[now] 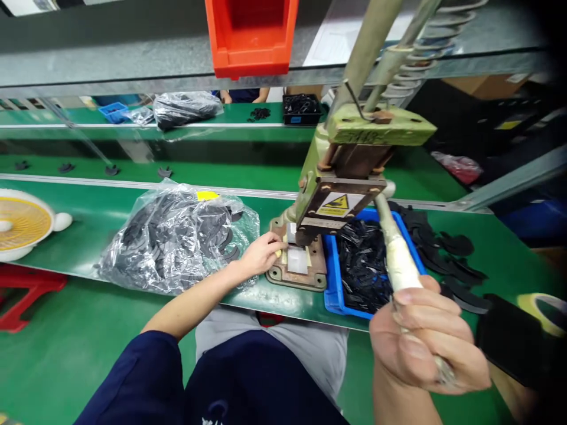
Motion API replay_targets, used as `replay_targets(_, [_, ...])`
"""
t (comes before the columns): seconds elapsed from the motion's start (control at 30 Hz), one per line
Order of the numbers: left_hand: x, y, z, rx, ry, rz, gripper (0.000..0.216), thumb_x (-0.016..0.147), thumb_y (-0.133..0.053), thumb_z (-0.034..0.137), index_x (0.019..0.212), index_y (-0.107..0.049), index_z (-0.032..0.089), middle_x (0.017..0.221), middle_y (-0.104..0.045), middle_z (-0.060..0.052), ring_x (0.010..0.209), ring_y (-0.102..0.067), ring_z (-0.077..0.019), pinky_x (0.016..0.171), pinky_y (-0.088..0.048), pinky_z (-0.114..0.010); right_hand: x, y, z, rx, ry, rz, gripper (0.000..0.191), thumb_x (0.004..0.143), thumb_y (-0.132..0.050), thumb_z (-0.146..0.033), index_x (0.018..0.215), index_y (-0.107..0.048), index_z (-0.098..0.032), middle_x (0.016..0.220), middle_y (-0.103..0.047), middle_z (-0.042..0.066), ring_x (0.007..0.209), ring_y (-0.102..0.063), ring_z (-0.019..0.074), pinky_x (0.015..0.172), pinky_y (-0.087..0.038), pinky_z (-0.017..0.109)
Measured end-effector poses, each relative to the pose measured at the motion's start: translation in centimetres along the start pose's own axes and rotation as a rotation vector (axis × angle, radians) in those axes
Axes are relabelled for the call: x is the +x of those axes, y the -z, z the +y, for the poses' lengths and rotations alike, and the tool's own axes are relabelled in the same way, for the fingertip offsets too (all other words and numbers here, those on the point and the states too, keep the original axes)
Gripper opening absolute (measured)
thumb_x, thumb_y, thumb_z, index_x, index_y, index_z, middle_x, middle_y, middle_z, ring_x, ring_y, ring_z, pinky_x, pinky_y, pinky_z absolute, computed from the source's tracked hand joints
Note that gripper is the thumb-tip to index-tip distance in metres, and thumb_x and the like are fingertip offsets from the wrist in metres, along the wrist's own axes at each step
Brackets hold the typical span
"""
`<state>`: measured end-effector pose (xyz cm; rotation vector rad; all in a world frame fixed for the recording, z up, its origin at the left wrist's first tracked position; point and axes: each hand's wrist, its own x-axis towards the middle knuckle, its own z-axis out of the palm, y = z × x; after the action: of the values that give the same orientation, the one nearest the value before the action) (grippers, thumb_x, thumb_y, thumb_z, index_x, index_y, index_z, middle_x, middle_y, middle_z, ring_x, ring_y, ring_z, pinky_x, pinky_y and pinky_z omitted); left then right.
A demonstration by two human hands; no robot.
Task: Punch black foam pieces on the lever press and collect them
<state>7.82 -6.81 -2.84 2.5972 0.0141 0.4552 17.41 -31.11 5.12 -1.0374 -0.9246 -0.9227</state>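
One lever (397, 260), gripped inside right hand (427, 345)

Green workbench (101, 203), green belt (221, 168) behind, green floor (66, 354), grey shelf (110, 53) overhead, orange bin (250, 35), white fan (20, 224)

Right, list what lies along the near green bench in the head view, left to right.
White fan → clear bag of black parts → left hand → press base plate → blue tray → loose black parts → yellow tape roll. The right hand gripping the lever overlaps the tray, so it is left out.
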Motion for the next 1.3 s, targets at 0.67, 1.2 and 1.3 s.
replay_targets(0.67, [-5.2, 7.6, 0.0, 0.586, 0.58, -0.508, 0.024, 0.083, -0.058, 0.018, 0.105, -0.066, 0.012, 0.099, -0.069, -0.016, 0.092, -0.069, -0.0285, 0.08, -0.053, -0.036, 0.2, -0.2, -0.9, 0.038, -0.076, 0.023, 0.031, 0.069, -0.063, -0.024, 0.051, -0.037, -0.021, 0.056, -0.054, -0.004, 0.06, -0.057, 0.0167, 0.074, -0.05, 0.049])
replay_targets(1.2, [-2.3, 6.5, -0.6, -0.362, 0.805, -0.055, 0.017, 0.08, -0.069, 0.024, 0.079, -0.053, 0.017, 0.068, -0.063, 0.001, 0.064, -0.068, -0.0167, 0.059, -0.054, -0.026, 0.2, 1.1, -1.2, 0.033, -0.113, -0.136, 0.018, 0.067, -0.06, -0.012, 0.062, -0.045, -0.021, 0.066, -0.058, -0.006, 0.07, -0.06, 0.0159, 0.085, -0.053, 0.051])
replay_targets(1.3, [0.2, 4.3, 1.2, -0.771, 0.809, 0.037, 0.031, 0.072, -0.081, 0.028, 0.078, -0.053, 0.016, 0.062, -0.059, 0.004, 0.052, -0.063, -0.0124, 0.05, -0.053, -0.023, 0.2, 1.0, -1.3, 0.036, -0.105, -0.127, 0.019, 0.071, -0.06, -0.012, 0.062, -0.045, -0.02, 0.068, -0.059, -0.005, 0.073, -0.061, 0.0157, 0.088, -0.052, 0.051])
